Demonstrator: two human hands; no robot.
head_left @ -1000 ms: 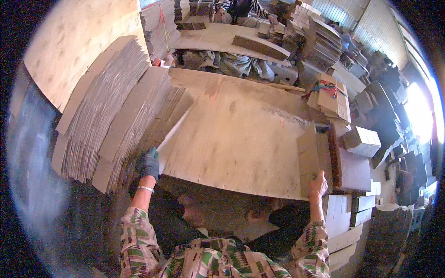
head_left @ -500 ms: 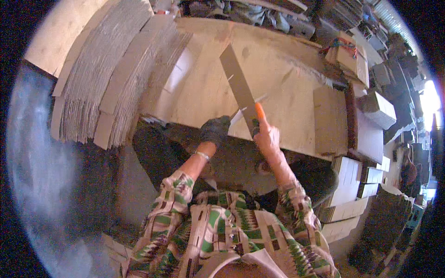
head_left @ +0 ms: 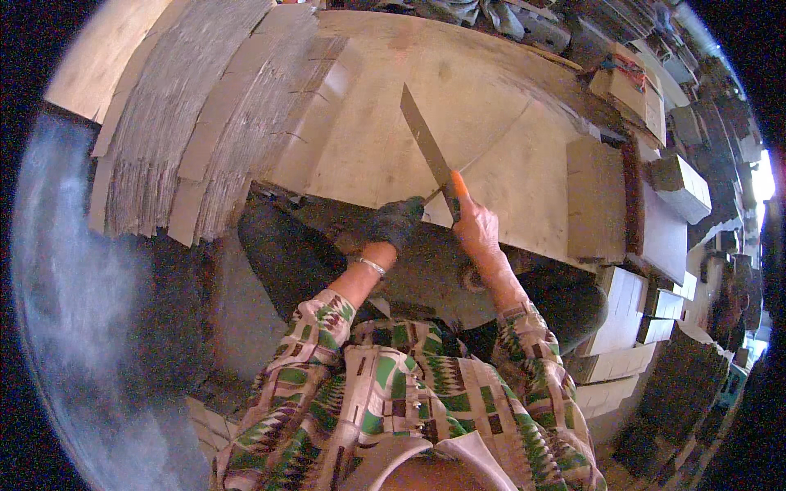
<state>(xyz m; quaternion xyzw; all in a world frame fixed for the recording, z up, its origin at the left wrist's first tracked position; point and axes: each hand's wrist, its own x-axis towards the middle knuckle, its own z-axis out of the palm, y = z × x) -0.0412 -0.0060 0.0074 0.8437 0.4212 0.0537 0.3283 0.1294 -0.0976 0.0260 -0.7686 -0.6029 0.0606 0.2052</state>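
My right hand [head_left: 479, 227] is closed on the lower end of a long grey-brown cardboard strip [head_left: 426, 137], held up at a tilt to the far left. An orange cover [head_left: 458, 183] sits on one of its fingers and lies along the strip. My left hand [head_left: 396, 221], in a dark glove, is closed on a second cardboard strip [head_left: 493, 141]. This one shows nearly edge-on, as a thin line running to the far right. Both strips cross close to my hands. Whether they are slotted into each other I cannot tell.
A pale wooden board [head_left: 385, 61] lies before me. Tall rows of stacked cardboard strips [head_left: 184, 106] stand at its left. A stack of cardboard pieces [head_left: 596, 200] sits on its right side. Further right are bundles and a pale box [head_left: 681, 190].
The right-hand strip has turned and now shows narrower. My left hand has come closer to my right, and its strip has turned nearly edge-on. The view has shifted slightly.
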